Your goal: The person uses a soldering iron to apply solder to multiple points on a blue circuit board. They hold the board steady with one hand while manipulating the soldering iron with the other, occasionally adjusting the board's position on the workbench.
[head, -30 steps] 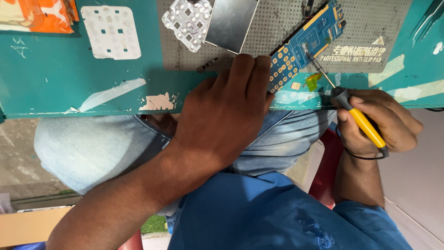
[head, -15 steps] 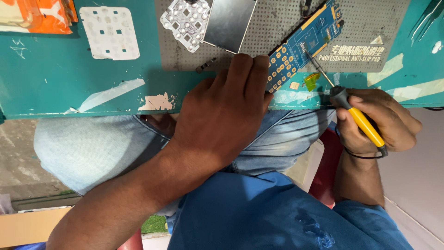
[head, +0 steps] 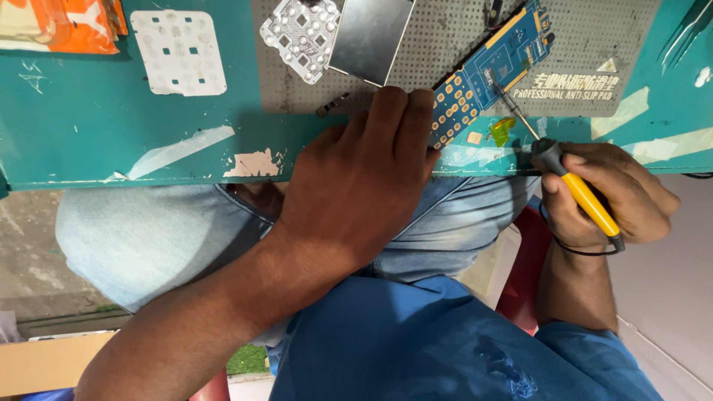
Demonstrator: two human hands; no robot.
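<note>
Counter [head: 111, 111]: a teal work surface with worn paint and strips of tape, running across the top of the view beyond both hands. Grey mat [head: 445, 67]: a dotted anti-slip pad lying on the counter, just past the fingertips.

Left hand [head: 356, 186]: laid palm-down over the counter's near edge, fingers [head: 397, 119] pressed together and bearing on the near end of the circuit board; its pose matches the two earlier views, so the hold has not shifted.

Right hand [head: 609, 193]: off the counter's edge, fingers curled shut around the yellow handle of the screwdriver [head: 564, 174], whose thin shaft slants away from them to touch the board's middle. The tip sits on the same spot as half a second ago, which suggests work continuing at one point rather than a move to another.

Circuit board [head: 494, 67]: blue, with gold contact pads, lying diagonally on the mat between the two sets of fingers.

Metal plate [head: 371, 37], white keypad sheet [head: 178, 52] and perforated keypad frame [head: 301, 33]: set aside beyond the left fingers, unchanged.
</note>
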